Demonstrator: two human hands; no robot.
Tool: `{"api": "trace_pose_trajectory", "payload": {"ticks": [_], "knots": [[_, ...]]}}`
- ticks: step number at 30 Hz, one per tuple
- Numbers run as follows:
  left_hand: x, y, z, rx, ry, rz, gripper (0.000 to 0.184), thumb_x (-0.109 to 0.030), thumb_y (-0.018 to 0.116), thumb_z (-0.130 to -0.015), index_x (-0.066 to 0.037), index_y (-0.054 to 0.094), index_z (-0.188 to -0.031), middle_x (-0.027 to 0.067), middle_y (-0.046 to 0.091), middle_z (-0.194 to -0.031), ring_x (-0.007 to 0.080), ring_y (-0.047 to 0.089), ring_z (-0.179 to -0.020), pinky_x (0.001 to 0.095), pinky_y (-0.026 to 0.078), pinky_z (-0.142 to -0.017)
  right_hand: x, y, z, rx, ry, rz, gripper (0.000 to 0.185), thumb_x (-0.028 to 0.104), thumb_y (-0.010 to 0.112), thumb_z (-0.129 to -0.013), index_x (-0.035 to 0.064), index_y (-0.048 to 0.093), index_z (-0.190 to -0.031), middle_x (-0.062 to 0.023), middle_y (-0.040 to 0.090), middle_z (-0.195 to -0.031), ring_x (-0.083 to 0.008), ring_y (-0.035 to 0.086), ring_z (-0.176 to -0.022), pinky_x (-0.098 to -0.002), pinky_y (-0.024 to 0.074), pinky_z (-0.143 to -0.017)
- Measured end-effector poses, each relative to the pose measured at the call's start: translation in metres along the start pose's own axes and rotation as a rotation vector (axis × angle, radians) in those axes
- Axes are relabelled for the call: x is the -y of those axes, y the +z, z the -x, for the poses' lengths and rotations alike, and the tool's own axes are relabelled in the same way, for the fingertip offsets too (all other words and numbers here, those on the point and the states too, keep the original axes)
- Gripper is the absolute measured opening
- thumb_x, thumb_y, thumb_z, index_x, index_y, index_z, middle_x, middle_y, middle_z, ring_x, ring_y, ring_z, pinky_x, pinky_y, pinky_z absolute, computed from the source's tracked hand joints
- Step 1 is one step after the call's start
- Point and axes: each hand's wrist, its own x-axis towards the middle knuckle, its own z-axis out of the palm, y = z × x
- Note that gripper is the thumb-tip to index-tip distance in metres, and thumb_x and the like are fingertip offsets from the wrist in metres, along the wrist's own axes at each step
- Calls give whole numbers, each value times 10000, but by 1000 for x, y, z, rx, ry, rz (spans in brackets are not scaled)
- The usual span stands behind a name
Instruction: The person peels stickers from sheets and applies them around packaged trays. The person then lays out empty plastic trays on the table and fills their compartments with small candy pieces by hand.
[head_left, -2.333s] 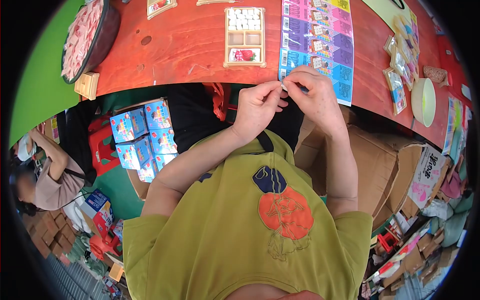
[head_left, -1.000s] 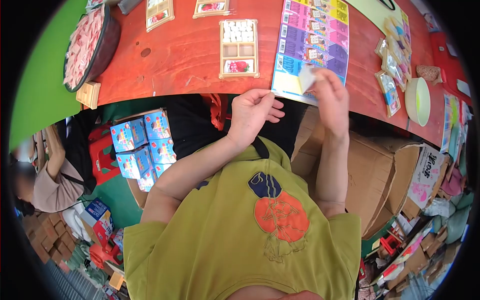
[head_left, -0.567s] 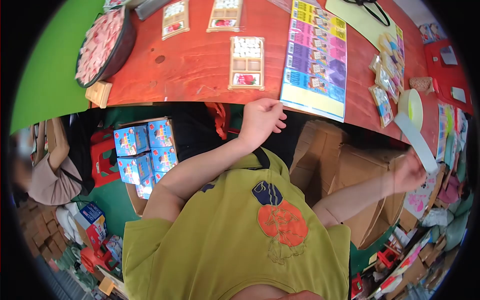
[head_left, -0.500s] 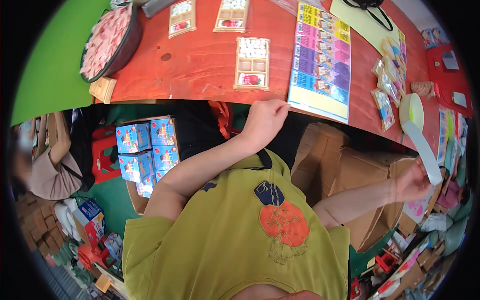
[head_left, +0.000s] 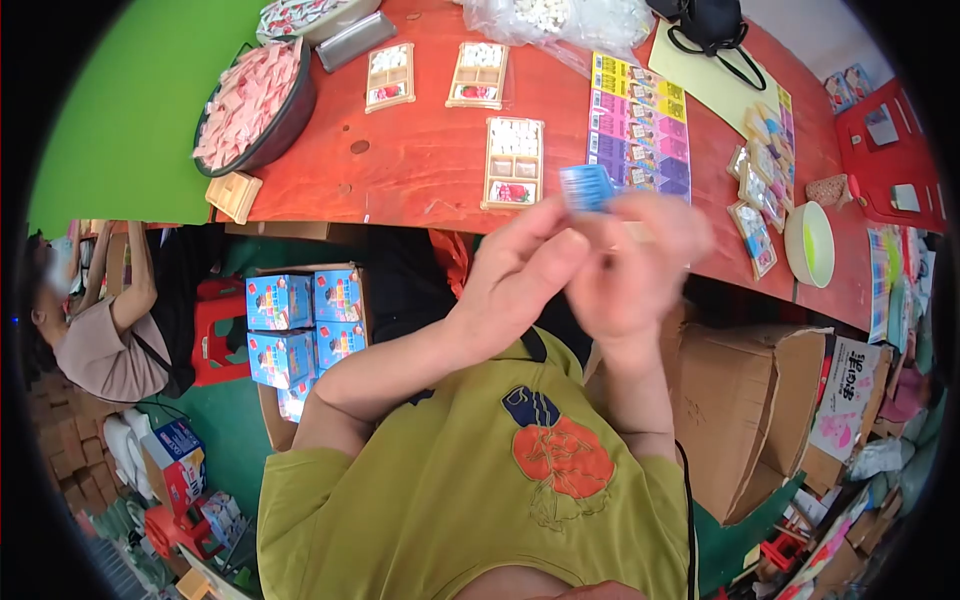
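Observation:
My left hand [head_left: 525, 270] and my right hand [head_left: 635, 270] meet in front of the table's edge, both with curled fingers. Between them a blue printed label strip [head_left: 587, 188] sticks up; its lower part is hidden. The right hand is smeared by motion. Just behind lies a label sheet [head_left: 640, 120] with yellow, pink and purple rows, its lower end covered by the hands. Left of it is a tan compartment tray [head_left: 514, 165] with white pellets and a strawberry-printed packet. Two similar trays, a left one [head_left: 390, 78] and a middle one [head_left: 478, 75], stand farther back.
A dark basin [head_left: 255, 110] of pink packets stands at the left, with small tan trays [head_left: 234, 195] beside it. To the right are a pale bowl [head_left: 809, 245] and wrapped packs [head_left: 752, 238]. Below the table are blue boxes [head_left: 305, 320] and an open carton [head_left: 745, 420]. A person [head_left: 110, 345] sits left.
My right hand has come from beside the bowl, where it held a pale strip, to my left hand. The left hand has left the table edge. The view has shifted slightly.

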Motion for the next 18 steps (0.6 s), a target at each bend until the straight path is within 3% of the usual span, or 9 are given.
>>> {"api": "trace_pose_trajectory", "payload": {"ticks": [2, 5, 8, 9, 10, 12, 13, 16, 18], "knots": [[0, -11, 2, -54, 44, -86, 321, -274, 556, -1059, 0, 618, -1215, 51, 670, -1119, 121, 641, -960, 261, 504, -893, 13, 31, 11, -26, -51, -50, 210, 84, 758, -763, 100, 696, -963, -87, 647, -1108, -285, 589, -1091, -468, 348, -1047], [-4, -39, -7, -352, -168, 59, 316, -274, 493, -1081, -4, 644, -1145, 70, 703, -1035, 140, 674, -933, 314, 543, -845, 12, 37, 15, 46, -44, -65, 264, 69, 751, -758, 137, 728, -1012, -112, 632, -1175, -300, 546, -1172, -471, 345, -1056], [-16, -73, -14, -256, -191, 43, 364, -258, 454, -1074, 54, 630, -1142, 187, 734, -1035, 275, 737, -882, 405, 571, -871, -31, 29, 32, -81, 226, -22, 413, 35, 670, -860, 112, 656, -1266, -180, 555, -1326, -373, 444, -1310, -492, 337, -1100], [-19, -80, -13, -248, -196, 38, 393, -255, 417, -1075, 73, 617, -1158, 217, 733, -1037, 314, 740, -885, 436, 569, -882, -44, 27, 30, -16, 404, -27, 419, 156, 598, -979, 99, 562, -1393, -181, 513, -1401, -339, 455, -1329, -474, 352, -1108], [-22, -87, -12, -256, -200, 38, 393, -255, 417, -1075, 73, 617, -1158, 217, 733, -1037, 314, 740, -885, 436, 569, -882, -55, 32, 32, -10, 407, -32, 419, 156, 598, -979, 99, 562, -1393, -181, 513, -1401, -339, 455, -1329, -474, 352, -1108], [-23, -97, -13, -189, -198, 146, 421, -267, 391, -1078, 82, 607, -1170, 223, 732, -1034, 322, 738, -883, 439, 569, -881, -73, 47, 40, 135, 995, -814, 475, 344, 492, -1062, 70, 500, -1450, -173, 481, -1455, -282, 465, -1342, -455, 370, -1112], [-22, -100, -13, -215, -199, 147, 439, -282, 380, -1079, 84, 601, -1175, 224, 733, -1020, 329, 735, -874, 443, 567, -881, -71, 55, 45, 257, 1008, -870, 596, 474, 417, -1075, 41, 444, -1484, -168, 486, -1458, -249, 469, -1349, -444, 379, -1112], [-21, -109, -12, -187, -167, 239, 448, -282, 365, -1081, 86, 605, -1169, 222, 737, -984, 328, 734, -868, 440, 566, -878, -50, 68, 47, 373, 1099, -1354, 598, 479, 417, -1073, 42, 450, -1480, -165, 529, -1404, -247, 500, -1321, -439, 424, -1079], [-24, -109, -11, -240, -171, 206, 433, -283, 393, -1078, 80, 619, -1144, 211, 739, -935, 314, 736, -843, 434, 567, -875, -46, 66, 41, 360, 1192, -1565, 530, 358, 518, -1059, 37, 449, -1475, -151, 554, -1364, -223, 548, -1257, -411, 480, -1022]]}}
